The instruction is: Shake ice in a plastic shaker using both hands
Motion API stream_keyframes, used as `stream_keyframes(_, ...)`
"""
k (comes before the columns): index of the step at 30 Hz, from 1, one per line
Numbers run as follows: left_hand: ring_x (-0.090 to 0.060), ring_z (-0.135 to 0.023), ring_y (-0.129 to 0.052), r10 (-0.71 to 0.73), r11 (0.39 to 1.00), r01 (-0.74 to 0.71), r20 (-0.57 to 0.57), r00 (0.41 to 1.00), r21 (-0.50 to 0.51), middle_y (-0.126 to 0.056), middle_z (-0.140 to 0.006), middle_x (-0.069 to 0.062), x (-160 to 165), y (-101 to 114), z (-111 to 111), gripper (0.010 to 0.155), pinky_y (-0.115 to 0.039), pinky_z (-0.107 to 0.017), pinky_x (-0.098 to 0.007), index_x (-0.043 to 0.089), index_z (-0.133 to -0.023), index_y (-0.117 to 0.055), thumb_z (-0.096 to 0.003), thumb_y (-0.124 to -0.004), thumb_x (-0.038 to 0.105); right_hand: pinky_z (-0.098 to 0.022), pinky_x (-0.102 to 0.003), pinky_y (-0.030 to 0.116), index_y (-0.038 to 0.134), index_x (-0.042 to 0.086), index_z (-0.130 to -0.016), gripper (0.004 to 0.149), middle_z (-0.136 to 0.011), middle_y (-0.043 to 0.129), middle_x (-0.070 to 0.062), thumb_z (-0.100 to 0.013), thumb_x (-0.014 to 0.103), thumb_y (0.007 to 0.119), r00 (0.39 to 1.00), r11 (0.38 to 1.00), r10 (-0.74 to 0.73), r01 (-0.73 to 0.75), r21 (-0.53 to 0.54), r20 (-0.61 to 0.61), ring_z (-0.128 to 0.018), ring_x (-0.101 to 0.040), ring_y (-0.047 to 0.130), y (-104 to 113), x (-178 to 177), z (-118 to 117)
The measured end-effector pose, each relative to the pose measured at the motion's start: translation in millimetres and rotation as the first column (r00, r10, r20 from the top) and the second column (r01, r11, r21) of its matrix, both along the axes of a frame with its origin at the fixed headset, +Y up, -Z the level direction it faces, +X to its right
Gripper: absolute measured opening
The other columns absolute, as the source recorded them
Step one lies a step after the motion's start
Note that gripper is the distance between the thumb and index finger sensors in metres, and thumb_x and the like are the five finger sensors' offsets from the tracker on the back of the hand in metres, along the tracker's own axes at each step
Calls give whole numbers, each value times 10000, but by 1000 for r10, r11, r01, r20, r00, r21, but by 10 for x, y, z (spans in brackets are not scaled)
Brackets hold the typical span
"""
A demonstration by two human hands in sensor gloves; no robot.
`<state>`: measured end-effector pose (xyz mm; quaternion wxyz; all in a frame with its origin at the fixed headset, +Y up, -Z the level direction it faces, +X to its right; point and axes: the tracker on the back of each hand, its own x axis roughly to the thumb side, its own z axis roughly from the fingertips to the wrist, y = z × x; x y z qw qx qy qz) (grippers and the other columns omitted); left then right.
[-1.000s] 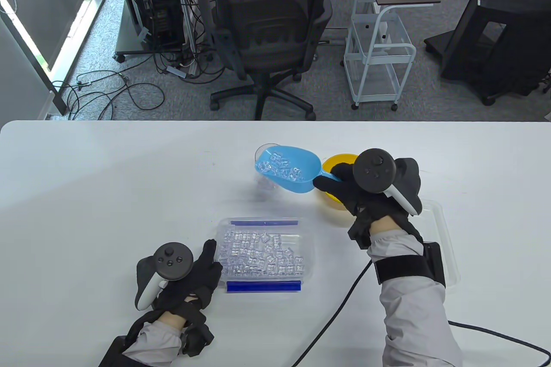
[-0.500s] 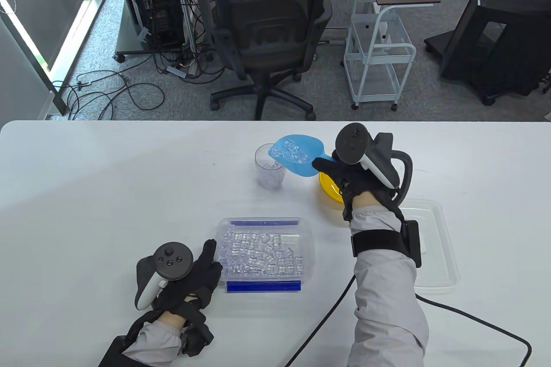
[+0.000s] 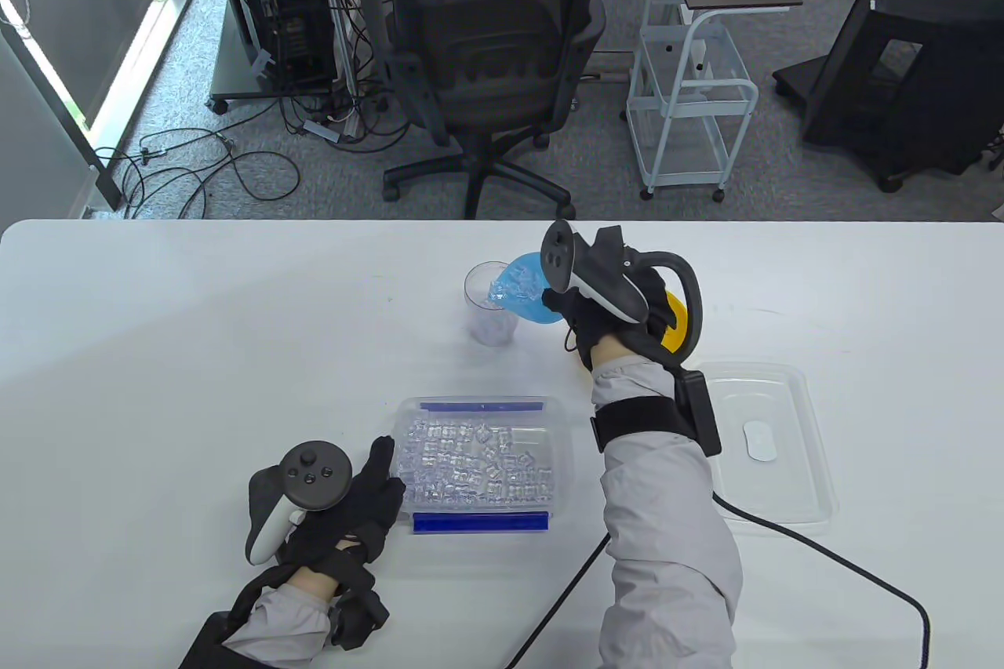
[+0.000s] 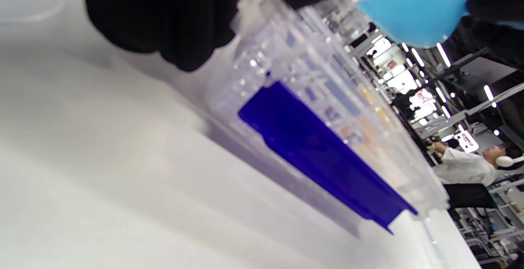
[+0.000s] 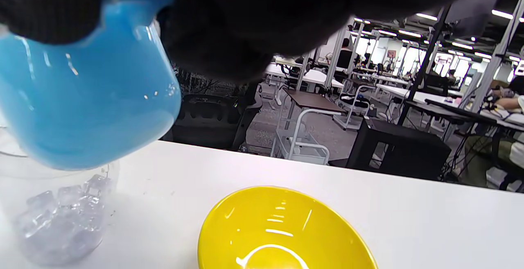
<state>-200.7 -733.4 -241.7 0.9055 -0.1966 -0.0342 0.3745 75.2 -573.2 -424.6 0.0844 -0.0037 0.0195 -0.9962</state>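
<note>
Near the middle of the white table (image 3: pixel 196 324), the right hand (image 3: pixel 608 316) grips a blue scoop (image 3: pixel 522 289) tipped over the rim of a clear plastic shaker (image 3: pixel 492 308) — ice cubes (image 5: pixel 61 207) already lie inside. A yellow bowl (image 5: pixel 282 228) sits just beside it. Toward the near edge, the left hand (image 3: pixel 357 500) rests with straight fingers against a clear ice container (image 3: pixel 478 457).

scoop (image 5: pixel 90 97): glossy blue plastic
shaker (image 3: pixel 491 306): clear plastic
bowl (image 5: pixel 282 228): glossy yellow, smooth
ice box (image 3: pixel 478 457): clear plastic, blue clips
gloves (image 3: pixel 369 500): matt black cloth
table (image 3: pixel 196 355): smooth matt white
</note>
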Motion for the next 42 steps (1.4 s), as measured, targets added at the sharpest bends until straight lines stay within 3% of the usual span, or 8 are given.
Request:
stream_keyframes(9,-457,-866,-862,-1,1000,1,0,1000,-1,-714,-1068,-362,-1,0,-1,625,-792,-603,-591,9,-1204,-328,-705,-610,259,-235,-437,828,917,107,-736,586,-481,987,-154,-398,579,834,980,978,197,-195,70,-26,-248,-230,932,68,-220,63)
stream_keyframes(17,-458,-866,-861,0,1000,0,-1,1000,-1,-714,-1068,-361,-1,4,-1,625,-791,-604,-591,9,-1204,-329,-704,-610,259,-252,-445,822,908,111,-750,582,-500,980,-158,-403,573,838,968,966,249,-247,77,-15,-267,-237,929,124,-256,123)
stream_keyframes(34,-459,-866,-860,2,1000,-2,0,1000,-1,-713,-1069,-361,2,8,5,626,-791,-604,-592,9,-1204,-327,-704,-609,257,-250,-443,824,908,115,-748,584,-498,980,-155,-399,577,834,986,982,164,-160,102,-26,-265,-235,929,220,-97,217)
stream_keyframes(42,-459,-868,-859,7,1000,-7,-2,1000,-3,-710,-1071,-361,-1,1,8,626,-790,-604,-592,13,-1206,-321,-704,-605,256,-226,-427,834,918,122,-729,584,-473,989,-141,-390,589,828,982,989,37,-9,146,-187,-240,-217,933,227,44,470)
